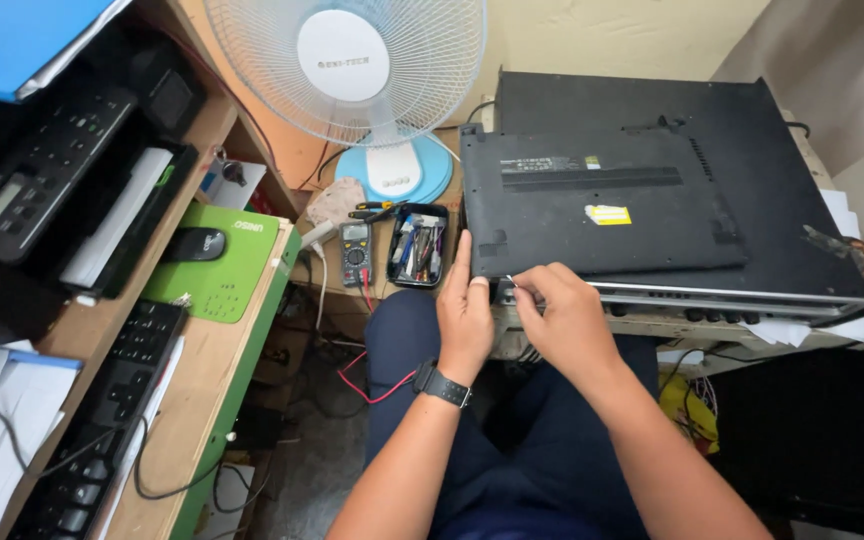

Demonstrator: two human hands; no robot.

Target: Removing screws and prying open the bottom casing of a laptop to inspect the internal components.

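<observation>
Resting your left hand (464,318) flat against the near left corner of the upturned black laptop (602,205), you keep its fingers straight and closed on nothing, a dark watch (442,384) on that wrist. Your right hand (562,318) sits just beside it at the laptop's front edge, thumb and forefinger pinched on a small pale thing (512,283) too tiny to name. The laptop lies bottom-up on a larger black metal case (802,200) ahead of your knees, with a multimeter (355,252) and a tray of tools (418,246) to its left, near a white desk fan (352,70).
</observation>
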